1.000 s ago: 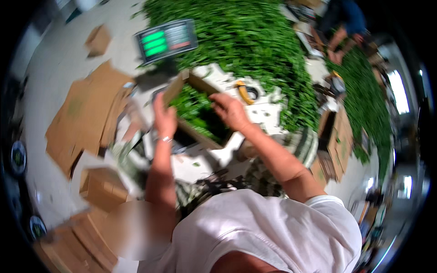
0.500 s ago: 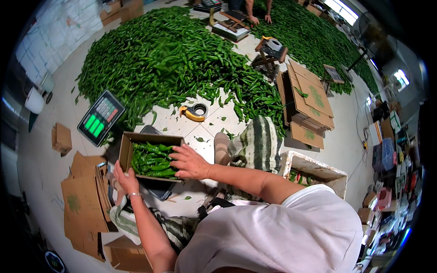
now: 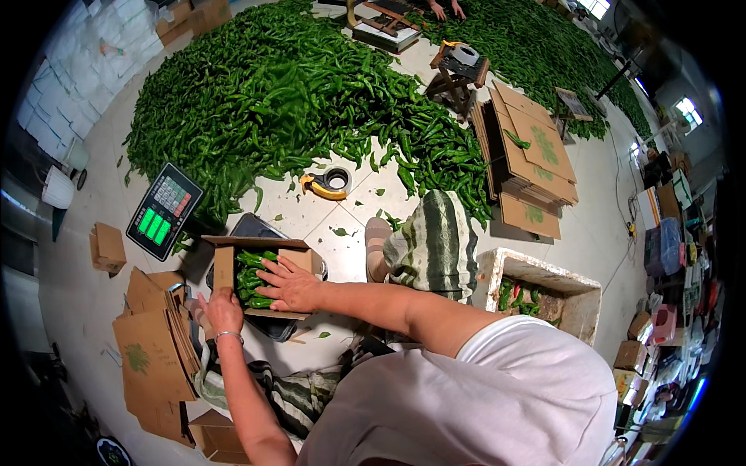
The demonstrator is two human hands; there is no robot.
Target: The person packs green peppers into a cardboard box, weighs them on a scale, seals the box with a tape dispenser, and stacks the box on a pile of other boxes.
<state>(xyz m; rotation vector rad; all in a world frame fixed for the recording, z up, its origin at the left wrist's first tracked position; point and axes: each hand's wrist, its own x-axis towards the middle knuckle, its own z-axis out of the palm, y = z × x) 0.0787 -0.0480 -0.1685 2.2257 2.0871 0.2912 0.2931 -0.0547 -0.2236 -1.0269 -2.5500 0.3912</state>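
A cardboard box [image 3: 298, 314] with green peppers [image 3: 250, 279] inside sits on the dark platform of a scale [image 3: 255, 226]. My left hand [image 3: 224, 312] grips the box at its near left corner, the fingertips partly hidden. A cardboard flap [image 3: 224, 268] stands at the box's left side, just above that hand. My right hand [image 3: 291, 286] lies flat on the peppers with its fingers spread, holding nothing. The scale's display panel [image 3: 165, 210], lit green, is tilted up to the left of the box.
A large pile of green peppers [image 3: 272, 101] covers the floor ahead. A tape dispenser [image 3: 326, 186] lies before it. Flattened cartons [image 3: 536, 155] are stacked right, more cartons [image 3: 151, 349] left. A foam box [image 3: 583, 303] stands by my right leg. Another person's hands [image 3: 447, 11] show far off.
My right hand has shifted left across the peppers in the box. My left hand has moved slightly down and right along the corner. The flap at the box's left now leans inward.
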